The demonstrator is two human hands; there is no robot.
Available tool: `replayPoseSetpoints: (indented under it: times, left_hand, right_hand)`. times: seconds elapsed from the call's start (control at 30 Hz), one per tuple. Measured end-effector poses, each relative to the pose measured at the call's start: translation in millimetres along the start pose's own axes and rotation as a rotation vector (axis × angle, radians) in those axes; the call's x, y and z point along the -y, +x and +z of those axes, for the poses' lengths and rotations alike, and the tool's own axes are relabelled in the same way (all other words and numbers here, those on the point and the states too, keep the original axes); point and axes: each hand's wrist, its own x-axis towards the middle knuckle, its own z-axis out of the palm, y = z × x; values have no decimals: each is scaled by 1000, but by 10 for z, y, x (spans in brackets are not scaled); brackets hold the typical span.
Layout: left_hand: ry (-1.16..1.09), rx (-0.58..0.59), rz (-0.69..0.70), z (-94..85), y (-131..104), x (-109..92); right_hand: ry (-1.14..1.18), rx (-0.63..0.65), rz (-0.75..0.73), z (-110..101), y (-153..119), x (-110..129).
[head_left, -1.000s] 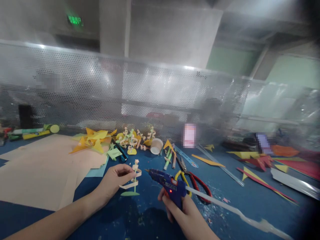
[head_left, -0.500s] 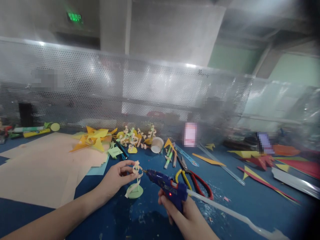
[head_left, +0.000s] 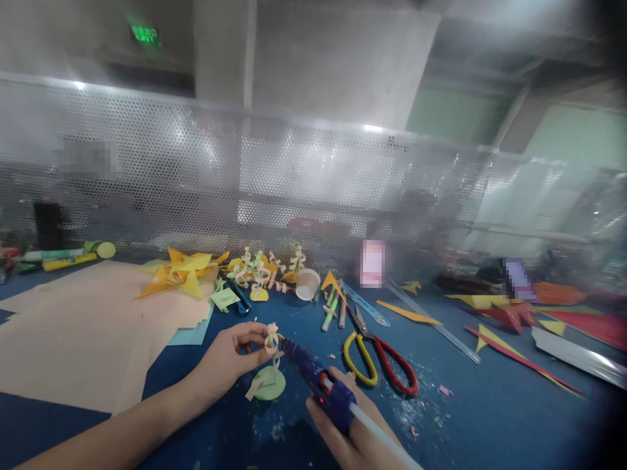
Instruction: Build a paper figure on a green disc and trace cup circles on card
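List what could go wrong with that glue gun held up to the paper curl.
A red light glows on the glue gun, whose nozzle sits close to the left hand: a slip might burn it. The thin paper curl could bend if the nozzle presses on it. The scissors lie just beyond the right hand, which might knock them.

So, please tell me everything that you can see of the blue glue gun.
The glue gun is dark blue, looks like plastic and narrows to a small tip. A reddish patch shows on top, a red light glows on its side, and a whitish glue stick runs from its back. The right hand grips it, hiding most of the handle. Held above the blue table, it points forward and left, its tip close to the paper curl; whether they touch is unclear.
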Motion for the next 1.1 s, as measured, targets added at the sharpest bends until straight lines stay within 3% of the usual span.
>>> replayPoseSetpoints:
  times: [0.13, 0.3, 0.5, 0.87, 1.1]
  left_hand:
    - [-6, -13, 12, 10, -4, 0]
    - [-39, 0, 29, 11, 0, 24]
    - [-51, -30, 17, -9, 30, 97]
    - [-185, 29, -8, -5, 25, 53]
    - [-206, -4, -2, -11, 42, 112]
  right_hand:
    - [-101, -23, -141, -8, 33, 62]
    - [-200, -16, -217, 44, 23, -35]
    - [-236, -75, -230, 121, 13, -141]
    - [-240, 25, -156, 56, 37, -91]
    - [-292, 130, -133, 14, 64, -95]
